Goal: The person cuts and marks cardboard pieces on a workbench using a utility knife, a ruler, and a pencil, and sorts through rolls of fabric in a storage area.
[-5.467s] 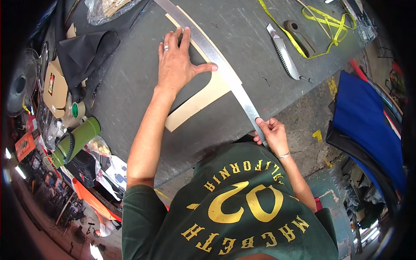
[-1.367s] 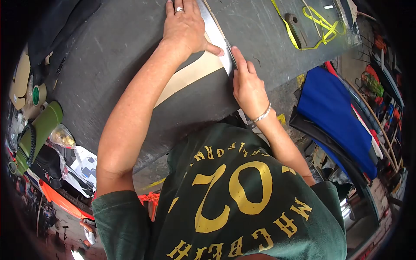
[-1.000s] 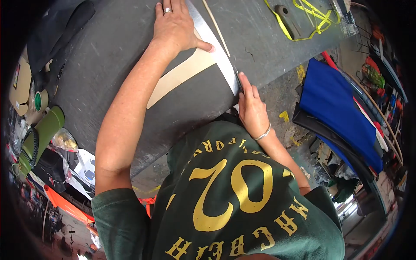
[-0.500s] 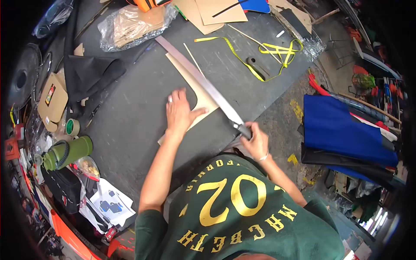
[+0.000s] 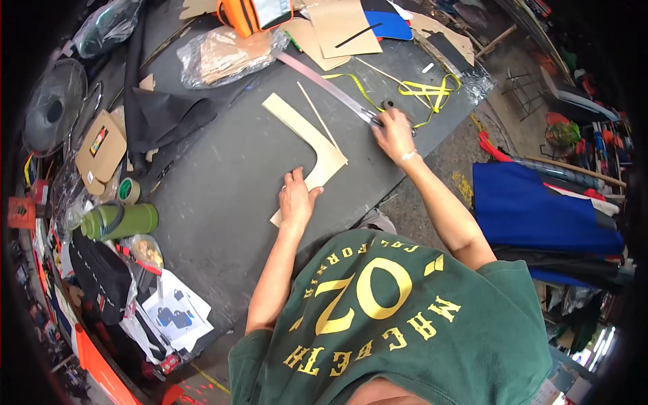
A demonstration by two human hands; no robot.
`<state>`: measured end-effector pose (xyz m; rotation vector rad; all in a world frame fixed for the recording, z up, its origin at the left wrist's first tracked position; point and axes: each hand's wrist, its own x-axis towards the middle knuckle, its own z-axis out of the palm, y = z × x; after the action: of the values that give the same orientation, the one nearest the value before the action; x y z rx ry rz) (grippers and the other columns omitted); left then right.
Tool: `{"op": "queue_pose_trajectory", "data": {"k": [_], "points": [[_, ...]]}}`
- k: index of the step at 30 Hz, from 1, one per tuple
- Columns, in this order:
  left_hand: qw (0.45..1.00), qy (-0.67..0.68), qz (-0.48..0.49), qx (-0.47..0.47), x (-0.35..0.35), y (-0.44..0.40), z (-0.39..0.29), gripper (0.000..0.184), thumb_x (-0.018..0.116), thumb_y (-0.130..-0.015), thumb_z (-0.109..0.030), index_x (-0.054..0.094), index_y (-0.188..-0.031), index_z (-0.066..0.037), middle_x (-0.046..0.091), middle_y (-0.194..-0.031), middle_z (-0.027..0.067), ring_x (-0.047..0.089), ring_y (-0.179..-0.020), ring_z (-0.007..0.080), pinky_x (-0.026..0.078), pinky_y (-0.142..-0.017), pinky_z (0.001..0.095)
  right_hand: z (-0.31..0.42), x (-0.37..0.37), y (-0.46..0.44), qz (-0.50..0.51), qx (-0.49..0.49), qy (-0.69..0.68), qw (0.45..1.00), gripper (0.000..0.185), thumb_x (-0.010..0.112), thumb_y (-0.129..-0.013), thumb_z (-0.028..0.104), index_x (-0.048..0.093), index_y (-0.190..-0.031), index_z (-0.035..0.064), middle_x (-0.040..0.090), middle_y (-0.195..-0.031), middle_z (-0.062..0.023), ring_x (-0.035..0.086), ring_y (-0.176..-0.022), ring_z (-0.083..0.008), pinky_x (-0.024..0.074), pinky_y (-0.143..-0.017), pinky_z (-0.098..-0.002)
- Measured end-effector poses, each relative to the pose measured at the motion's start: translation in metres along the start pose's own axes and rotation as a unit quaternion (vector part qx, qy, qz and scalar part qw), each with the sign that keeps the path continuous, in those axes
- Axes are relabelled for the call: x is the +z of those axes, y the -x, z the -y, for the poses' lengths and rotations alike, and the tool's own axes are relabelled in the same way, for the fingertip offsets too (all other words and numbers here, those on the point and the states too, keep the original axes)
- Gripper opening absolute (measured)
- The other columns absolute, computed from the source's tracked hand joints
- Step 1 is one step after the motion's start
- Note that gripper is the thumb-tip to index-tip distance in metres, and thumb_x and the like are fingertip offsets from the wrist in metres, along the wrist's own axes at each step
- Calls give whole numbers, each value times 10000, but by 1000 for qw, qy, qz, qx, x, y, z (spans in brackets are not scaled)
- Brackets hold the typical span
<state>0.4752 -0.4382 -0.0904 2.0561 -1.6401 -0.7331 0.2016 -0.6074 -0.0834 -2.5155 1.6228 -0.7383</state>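
My left hand lies on the lower arm of an L-shaped tan cardboard piece, fingers stretched out and thumb apart. A thin cut strip lies along the piece's far side, its near end by the corner. My right hand is closed around the near end of a long steel ruler, which points away to the upper left. Something dark shows at the grip, but I cannot make out its shape. Beside that hand lie a yellow tape measure and a small dark object, partly hidden.
A plastic-wrapped bundle, an orange bag and cardboard sheets lie at the table's far side. Left are black fabric, a tape roll, a green bottle and printed sheets. Blue material lies right.
My right hand has carried the steel ruler up and right, off the cardboard piece toward the tape measure. My left hand stays on the cardboard, and the whole view has shifted slightly.
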Motion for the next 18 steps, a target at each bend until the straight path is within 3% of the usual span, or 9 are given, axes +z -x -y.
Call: {"op": "queue_pose_trajectory", "data": {"k": [3,4,5,7,8,10,12,16,18], "points": [[990,121,48,-61,-15,8,-10,643,848,-844,-199,563,-1373,29,671,-1246,255,675,-1156,366,527,-994,438,39,44,-44,76,52,-170,981,148,651,-876,69,715,-1005,32,719,-1018,-215,686,-1011,-399,540,-920,-480],[977,173,83,-94,-34,13,-19,580,827,-865,-172,583,-1348,37,693,-1231,244,687,-1153,340,526,-996,414,50,58,-60,126,132,-215,959,175,695,-848,98,724,-1003,24,747,-1011,-224,720,-985,-383,568,-889,-468],[959,224,117,-125,-45,16,-23,518,806,-885,-144,603,-1323,45,715,-1216,233,698,-1150,314,525,-997,390,58,72,-76,191,190,-204,941,314,772,-805,170,738,-1085,33,772,-991,-175,753,-914,-315,589,-828,-423],[931,343,87,-93,-49,32,-2,431,778,-912,-113,636,-1289,41,737,-1188,191,699,-1122,255,520,-985,356,75,92,-95,192,172,-100,961,313,818,-762,215,774,-1014,35,773,-984,-188,761,-891,-322,600,-824,-413],[910,401,73,-72,-53,41,10,389,764,-926,-98,652,-1272,39,747,-1173,170,699,-1108,225,517,-979,338,81,95,-102,222,173,-99,954,216,793,-773,187,795,-922,30,763,-965,-228,758,-902,-372,605,-838,-445],[899,428,46,-77,-74,59,22,352,736,-958,-83,645,-1278,32,743,-1173,111,676,-1074,161,518,-947,310,89,109,-100,142,149,-36,978,148,742,-792,132,793,-874,20,746,-930,-265,739,-930,-426,596,-868,-484],[899,424,19,-107,-96,75,30,320,720,-970,-73,654,-1269,21,741,-1159,83,664,-1060,129,508,-940,295,90,118,-102,135,183,-51,972,147,695,-801,93,792,-882,18,732,-934,-290,726,-936,-459,588,-885,-507],[836,544,-36,-65,-117,75,31,269,688,-987,-53,651,-1244,16,736,-1148,75,662,-1042,121,488,-965,277,98,102,-101,196,207,-98,953,201,722,-815,77,775,-974,-35,730,-1054,-301,720,-1042,-440,589,-930,-480],[815,578,-33,-41,-125,61,24,277,667,-1000,-54,631,-1267,13,725,-1177,90,660,-1078,130,491,-987,286,100,99,-99,203,196,-107,954,208,722,-801,97,781,-963,-20,732,-1031,-301,722,-1028,-440,589,-925,-483]]}}
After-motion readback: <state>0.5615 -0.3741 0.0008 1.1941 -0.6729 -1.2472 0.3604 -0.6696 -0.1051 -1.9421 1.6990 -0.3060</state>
